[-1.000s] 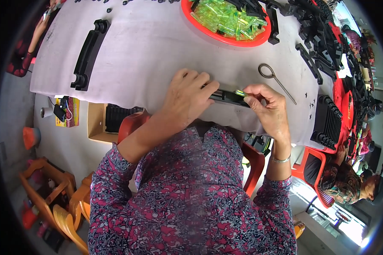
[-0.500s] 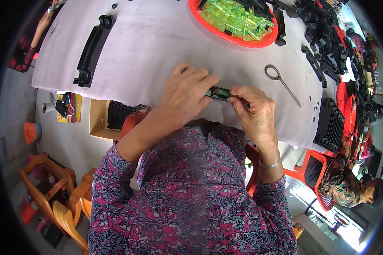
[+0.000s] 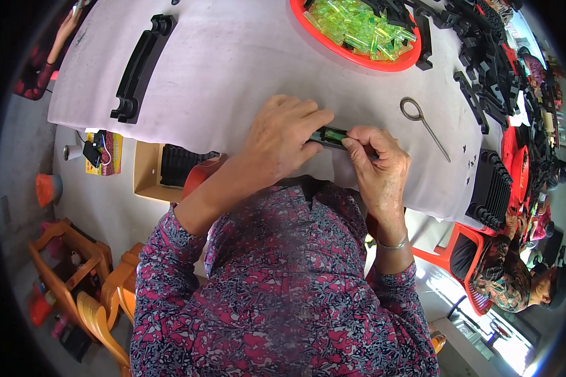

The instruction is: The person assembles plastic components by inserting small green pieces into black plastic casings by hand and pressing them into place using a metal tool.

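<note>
General exposure: bright daylight level across the tablecloth (image 3: pixel 232 69); shading soft.
Right hand (image 3: pixel 383 164): pale highlights on the back; outline legible.
Green tubes (image 3: pixel 358 31): small specular glints.
Black holder (image 3: pixel 143 69): deep tone; fine detail partly lost.
Patterned shirt (image 3: pixel 232 308): smeared vertical band down the middle.
Lower right: blown-out white glare, bluish flare at the rim.
Upper right: second bright patch.
Wooden furniture (image 3: pixel 80 270): dimmer, softer.
Fisheye border: bent edges, black corners.
</note>
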Demonstrator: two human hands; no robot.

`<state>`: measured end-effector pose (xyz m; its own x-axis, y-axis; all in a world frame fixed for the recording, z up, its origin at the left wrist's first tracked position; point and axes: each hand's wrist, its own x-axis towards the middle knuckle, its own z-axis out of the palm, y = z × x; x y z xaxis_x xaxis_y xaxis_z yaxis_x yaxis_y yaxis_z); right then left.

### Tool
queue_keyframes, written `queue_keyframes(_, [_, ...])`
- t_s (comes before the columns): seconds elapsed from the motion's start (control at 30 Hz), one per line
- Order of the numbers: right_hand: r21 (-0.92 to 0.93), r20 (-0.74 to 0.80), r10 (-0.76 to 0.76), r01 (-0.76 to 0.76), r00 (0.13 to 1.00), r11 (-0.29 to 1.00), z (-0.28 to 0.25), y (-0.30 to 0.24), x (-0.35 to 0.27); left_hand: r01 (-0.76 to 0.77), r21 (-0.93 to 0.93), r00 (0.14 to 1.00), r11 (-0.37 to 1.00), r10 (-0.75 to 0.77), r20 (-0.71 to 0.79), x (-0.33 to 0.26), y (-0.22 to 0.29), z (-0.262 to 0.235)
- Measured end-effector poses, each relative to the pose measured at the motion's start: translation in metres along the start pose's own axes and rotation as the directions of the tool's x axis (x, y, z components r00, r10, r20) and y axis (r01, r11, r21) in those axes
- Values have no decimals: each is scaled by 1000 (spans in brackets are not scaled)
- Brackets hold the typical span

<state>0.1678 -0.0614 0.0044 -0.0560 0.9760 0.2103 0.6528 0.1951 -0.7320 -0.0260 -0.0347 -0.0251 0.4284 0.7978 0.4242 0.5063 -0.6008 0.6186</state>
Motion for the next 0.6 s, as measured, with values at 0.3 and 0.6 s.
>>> queue_keyframes(0.3, [-20,-36,11,-12,999,1000,8,3,-3,6,-16,1000,1000,-5,3,-1,3,-2])
queue_keyframes(0.6, [-24,-100,-28,26,995,999,14,3,-8,-121,21,992,992,121,32,-4,0,-3])
